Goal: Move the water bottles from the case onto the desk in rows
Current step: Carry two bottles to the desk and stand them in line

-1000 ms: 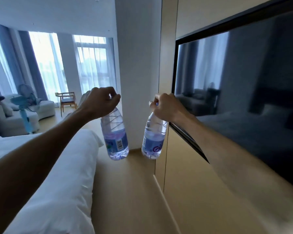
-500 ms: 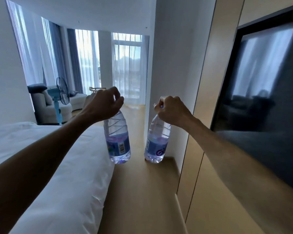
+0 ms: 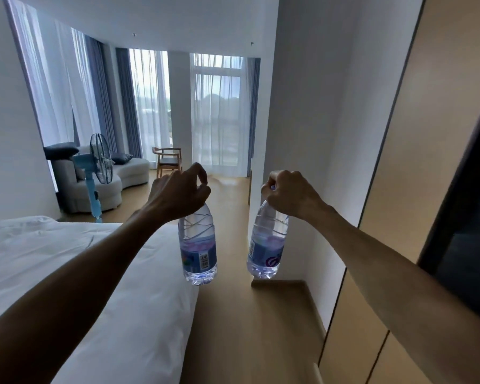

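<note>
I carry two clear water bottles with blue labels, held out in front of me at arm's length. My left hand (image 3: pixel 179 194) grips the neck of the left bottle (image 3: pixel 198 246), which hangs upright above the bed's edge. My right hand (image 3: pixel 290 194) is closed around the cap of the right bottle (image 3: pixel 266 245), which tilts slightly and hangs over the wooden floor. Neither the case nor the desk is in view.
A white bed (image 3: pixel 67 273) fills the left. A wooden floor aisle (image 3: pixel 247 328) runs ahead between the bed and a beige panelled wall (image 3: pixel 399 189) with a dark screen (image 3: pixel 468 259). A blue fan (image 3: pixel 99 167), grey sofa (image 3: pixel 117 178) and wooden chair (image 3: pixel 168 160) stand by the curtained windows.
My view has swung left and moved along the aisle; the screen slid to the right edge and more of the window area shows. Both hands still hold their bottles out front.
</note>
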{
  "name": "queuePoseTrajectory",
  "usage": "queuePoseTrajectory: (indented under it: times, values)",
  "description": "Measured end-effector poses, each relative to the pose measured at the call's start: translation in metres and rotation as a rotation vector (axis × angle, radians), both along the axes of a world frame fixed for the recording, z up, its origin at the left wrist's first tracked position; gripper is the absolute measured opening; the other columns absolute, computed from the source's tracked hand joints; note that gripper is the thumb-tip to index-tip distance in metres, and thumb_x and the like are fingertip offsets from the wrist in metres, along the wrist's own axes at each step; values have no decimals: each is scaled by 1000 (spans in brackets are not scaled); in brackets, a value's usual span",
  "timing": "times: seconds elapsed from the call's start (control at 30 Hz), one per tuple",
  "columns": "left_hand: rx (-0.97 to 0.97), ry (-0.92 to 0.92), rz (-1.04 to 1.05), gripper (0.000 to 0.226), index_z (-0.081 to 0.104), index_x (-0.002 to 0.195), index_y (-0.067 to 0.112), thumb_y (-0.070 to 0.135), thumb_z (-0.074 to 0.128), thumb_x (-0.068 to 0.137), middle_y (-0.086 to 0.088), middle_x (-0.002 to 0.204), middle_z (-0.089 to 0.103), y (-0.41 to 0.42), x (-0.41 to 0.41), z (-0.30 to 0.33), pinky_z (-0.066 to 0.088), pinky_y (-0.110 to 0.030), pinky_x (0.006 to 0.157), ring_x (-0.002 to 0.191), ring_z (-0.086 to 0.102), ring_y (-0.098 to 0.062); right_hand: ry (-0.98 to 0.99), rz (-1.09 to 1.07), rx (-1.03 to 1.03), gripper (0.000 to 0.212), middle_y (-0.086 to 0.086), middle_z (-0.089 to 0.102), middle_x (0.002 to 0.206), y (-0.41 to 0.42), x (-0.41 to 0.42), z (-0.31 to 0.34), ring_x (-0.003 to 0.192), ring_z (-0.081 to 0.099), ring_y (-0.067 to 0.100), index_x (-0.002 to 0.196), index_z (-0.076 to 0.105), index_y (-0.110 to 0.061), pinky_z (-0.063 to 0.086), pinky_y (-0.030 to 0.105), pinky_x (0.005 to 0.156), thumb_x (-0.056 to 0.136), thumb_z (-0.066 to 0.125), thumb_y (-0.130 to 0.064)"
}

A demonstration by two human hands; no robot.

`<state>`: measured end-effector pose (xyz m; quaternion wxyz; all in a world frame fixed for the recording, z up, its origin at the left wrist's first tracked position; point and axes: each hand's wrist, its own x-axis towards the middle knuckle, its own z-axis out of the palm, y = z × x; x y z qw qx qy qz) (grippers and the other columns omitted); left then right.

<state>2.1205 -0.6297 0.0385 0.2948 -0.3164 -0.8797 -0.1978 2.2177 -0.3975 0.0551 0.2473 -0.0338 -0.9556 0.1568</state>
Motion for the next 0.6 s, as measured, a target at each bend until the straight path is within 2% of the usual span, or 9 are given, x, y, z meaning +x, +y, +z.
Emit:
queuePoseTrajectory:
  times: [0.1, 0.27, 0.37, 0.47, 0.6]
  values:
    - [8, -6, -4, 18, 55, 106, 22, 33, 55, 92, 5, 74, 68, 15, -49, -2, 46, -27, 59, 57, 58, -13, 7, -1, -26, 17, 6, 68, 88, 16, -54, -10, 81, 64, 25, 83, 57, -21, 56, 40, 82, 89, 51, -35]
    - [19, 58, 17, 15, 57, 102, 22, 30, 57, 90, 11, 69, 55, 47, -134, -1, 34, -24, 54, 50, 46, -4, 10, 25, -25, 16, 4, 67, 85, 51, -150, -19, 79, 64, 24, 83, 58, -21, 53, 33, 76, 89, 52, -35]
    - [11, 35, 4, 16, 57, 103, 19, 29, 58, 91, 10, 62, 49, 70, -186, 5, 42, -28, 59, 49, 43, -4, 7, 60, -22, 16, 4, 65, 83, 74, -212, -12, 77, 64, 24, 81, 58, -20, 52, 32, 74, 89, 52, -33]
    - [0, 20, 9, 19, 56, 107, 17, 29, 57, 92, 3, 70, 55, 91, -238, 15, 52, -33, 63, 53, 51, -13, 9, 95, -23, 16, 2, 62, 78, 97, -274, -1, 74, 63, 22, 77, 56, -21, 51, 31, 71, 90, 54, -31]
    - [66, 17, 17, 18, 55, 105, 18, 30, 58, 92, 3, 71, 56, 114, -308, 22, 51, -31, 61, 54, 52, -16, 36, 119, -26, 18, 2, 62, 77, 123, -352, 10, 73, 63, 21, 76, 54, -21, 52, 30, 72, 91, 53, -30]
